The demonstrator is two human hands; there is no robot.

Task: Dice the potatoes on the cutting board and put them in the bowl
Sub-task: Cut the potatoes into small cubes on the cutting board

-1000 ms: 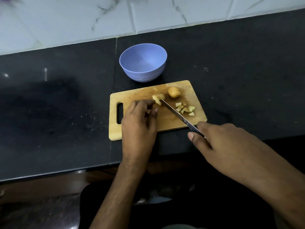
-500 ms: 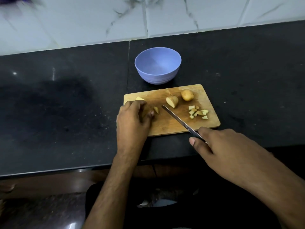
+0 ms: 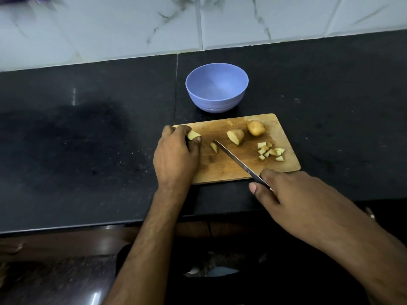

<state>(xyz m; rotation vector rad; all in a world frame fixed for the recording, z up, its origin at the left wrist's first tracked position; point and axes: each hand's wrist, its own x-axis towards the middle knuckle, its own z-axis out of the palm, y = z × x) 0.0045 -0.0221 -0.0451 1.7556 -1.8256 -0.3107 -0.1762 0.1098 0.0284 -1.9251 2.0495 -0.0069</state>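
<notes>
Potatoes on the board [image 3: 222, 170], four groups. A whole potato [image 3: 256, 128] lies near the far right corner; a half [image 3: 235, 136] sits just left of it, cut face toward you; a pile of dice [image 3: 271, 151] rests by the right edge; one slice [image 3: 213, 147] lies mid-board at the knife tip. A further piece [image 3: 193, 135] is at the far left edge, pinched in your left hand [image 3: 176, 157], fingers curled over it. Your right hand [image 3: 293, 194] is clenched round the handle of the knife [image 3: 236, 160], off the near edge, blade slanting across the board.

Handling, as judged: the flesh is firm and light, and wet cut faces probably slide. Set each piece flat side down and hold it from above, fingertips tucked back from the blade. The whole potato is round and may roll.

The bowl [image 3: 217, 86] stands just beyond the far edge, nothing visible in it. The counter [image 3: 88, 139] to the left and right of the board offers room; the near edge of the board lies close to the counter's front edge.
</notes>
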